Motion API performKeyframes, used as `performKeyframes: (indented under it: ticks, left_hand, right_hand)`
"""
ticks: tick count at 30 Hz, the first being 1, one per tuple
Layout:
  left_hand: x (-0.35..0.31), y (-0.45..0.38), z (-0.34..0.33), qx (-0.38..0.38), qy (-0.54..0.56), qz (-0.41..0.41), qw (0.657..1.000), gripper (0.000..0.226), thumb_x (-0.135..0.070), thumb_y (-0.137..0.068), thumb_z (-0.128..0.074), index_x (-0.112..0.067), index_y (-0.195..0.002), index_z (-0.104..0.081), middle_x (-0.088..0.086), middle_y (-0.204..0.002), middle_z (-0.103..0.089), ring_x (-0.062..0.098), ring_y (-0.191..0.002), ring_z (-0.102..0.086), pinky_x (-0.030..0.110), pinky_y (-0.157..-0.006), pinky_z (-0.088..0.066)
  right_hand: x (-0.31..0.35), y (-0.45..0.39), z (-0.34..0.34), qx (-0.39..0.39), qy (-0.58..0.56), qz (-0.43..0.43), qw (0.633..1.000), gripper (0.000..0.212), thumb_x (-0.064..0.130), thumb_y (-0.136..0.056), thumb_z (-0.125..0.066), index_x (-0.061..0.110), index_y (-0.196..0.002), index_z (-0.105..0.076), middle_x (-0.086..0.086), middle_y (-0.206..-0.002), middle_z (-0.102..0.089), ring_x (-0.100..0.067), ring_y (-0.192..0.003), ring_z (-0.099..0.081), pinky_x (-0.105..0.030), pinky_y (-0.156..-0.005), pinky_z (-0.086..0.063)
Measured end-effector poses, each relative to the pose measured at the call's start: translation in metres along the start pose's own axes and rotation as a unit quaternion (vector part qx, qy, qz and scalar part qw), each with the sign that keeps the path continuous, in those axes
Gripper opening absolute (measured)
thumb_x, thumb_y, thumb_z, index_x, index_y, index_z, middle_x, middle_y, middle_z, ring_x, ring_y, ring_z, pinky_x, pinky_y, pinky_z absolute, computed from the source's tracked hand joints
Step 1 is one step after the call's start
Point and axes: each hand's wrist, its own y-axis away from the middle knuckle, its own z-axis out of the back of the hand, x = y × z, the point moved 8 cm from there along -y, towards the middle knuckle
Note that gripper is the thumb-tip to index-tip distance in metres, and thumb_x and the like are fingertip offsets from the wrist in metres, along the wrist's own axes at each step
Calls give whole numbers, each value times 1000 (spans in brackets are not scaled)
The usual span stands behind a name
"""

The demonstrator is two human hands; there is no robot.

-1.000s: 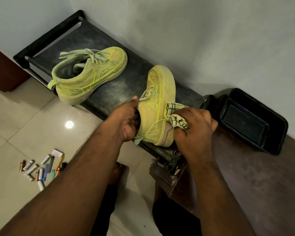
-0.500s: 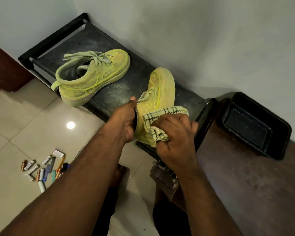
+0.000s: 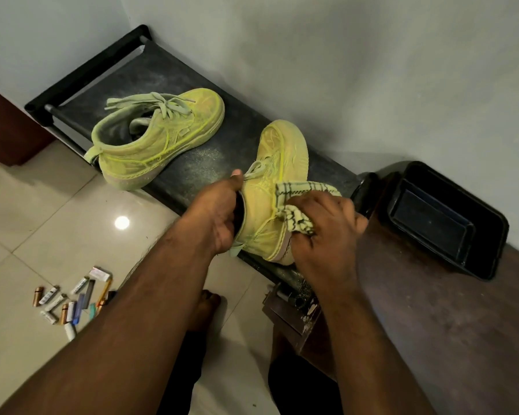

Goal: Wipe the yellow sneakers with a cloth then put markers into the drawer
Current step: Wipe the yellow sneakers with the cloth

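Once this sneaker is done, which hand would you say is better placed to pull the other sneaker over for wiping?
Probably the left hand. It grips the near sneaker at its collar, on the side facing the other sneaker on the black rack. The right hand holds the cloth on the far side.

Two dusty yellow high-top sneakers are sitting on the black rack: one lying toward the left (image 3: 159,139), one nearer the hands (image 3: 277,181). One checked yellow-and-black cloth (image 3: 300,205) is lying against the nearer shoe. One black rectangular plastic tray (image 3: 450,220) is resting on the brown wooden surface. A scatter of short markers (image 3: 72,298) is lying on the tiled floor, roughly a dozen; the exact count cannot be told. Two bare hands are showing, left (image 3: 219,217) and right (image 3: 324,235).
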Motion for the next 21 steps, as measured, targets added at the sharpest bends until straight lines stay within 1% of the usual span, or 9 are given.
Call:
performKeyframes:
  ticks: [2, 5, 7, 11, 12, 15, 16, 19, 21]
  left_hand:
    - [-1, 2, -3, 1, -7, -12, 1000, 40, -42, -97, -50, -11, -117, -64, 10, -106, -70, 23, -87, -66, 32, -64, -51]
    - [-2, 3, -4, -2, -18, -17, 1000, 41, -43, -96, -50, -11, -118, -63, 9, -100, -70, 23, -83, -66, 31, -62, -52]
    - [-6, 3, -3, -3, -31, -31, 999, 42, -44, -96, -51, -12, -120, -63, 9, -103, -70, 23, -84, -66, 33, -66, -53]
    - [-13, 2, -4, 8, -44, -62, 997, 43, -46, -93, -55, -12, -118, -64, 8, -109, -70, 23, -92, -68, 38, -83, -55]
    - [-14, 2, -3, 7, -53, -68, 996, 44, -47, -92, -56, -13, -117, -65, 8, -109, -70, 23, -94, -68, 39, -85, -55]
    - [-16, 3, -2, 4, -79, -80, 994, 49, -53, -88, -58, -15, -118, -65, 8, -111, -70, 27, -97, -68, 45, -88, -54]
    - [-17, 3, -3, 4, -77, -86, 993, 48, -52, -88, -59, -15, -118, -65, 8, -110, -70, 27, -96, -68, 46, -88, -54]
    - [-19, 5, -7, 10, -61, -98, 993, 43, -48, -89, -59, -15, -116, -66, 7, -108, -71, 26, -96, -68, 44, -87, -55]
    - [-22, 6, -6, 5, -64, -106, 992, 44, -49, -89, -60, -15, -116, -65, 7, -108, -70, 25, -95, -68, 39, -83, -56]
  right_hand:
    - [-7, -1, 5, -10, -7, -15, 1000, 42, 29, -72, -45, 30, -106, -69, 16, -111, -62, -8, -103, -41, -28, -75, -16]
    - [3, 0, 4, 5, -29, 27, 999, 32, 31, -69, -48, 25, -89, -72, 13, -93, -65, -10, -91, -51, -28, -76, -18]
    - [6, 0, 4, -6, -38, 24, 999, 28, 32, -70, -51, 23, -86, -72, 12, -88, -64, -12, -87, -55, -30, -78, -22]
    - [-2, -1, 3, -32, -14, -31, 999, 34, 24, -77, -61, 26, -110, -69, 10, -107, -62, -12, -103, -51, -29, -84, -22]
    - [-1, -1, 4, -30, -17, -23, 999, 33, 24, -76, -60, 25, -107, -70, 10, -103, -63, -12, -100, -52, -28, -82, -21]
    - [4, 0, 9, -26, -33, 14, 999, 27, 31, -71, -53, 20, -83, -74, 9, -83, -63, -14, -83, -57, -28, -77, -22]
    - [3, 0, 10, -27, -35, 8, 999, 29, 32, -71, -51, 19, -84, -74, 8, -84, -63, -14, -83, -57, -28, -77, -22]
    - [-3, -1, 10, -43, -21, -30, 998, 41, 32, -73, -47, 22, -104, -72, 7, -101, -63, -14, -96, -52, -29, -80, -25]
    - [-1, -1, 11, -40, -23, -19, 999, 41, 31, -73, -48, 20, -104, -72, 6, -101, -64, -15, -95, -54, -31, -79, -27]
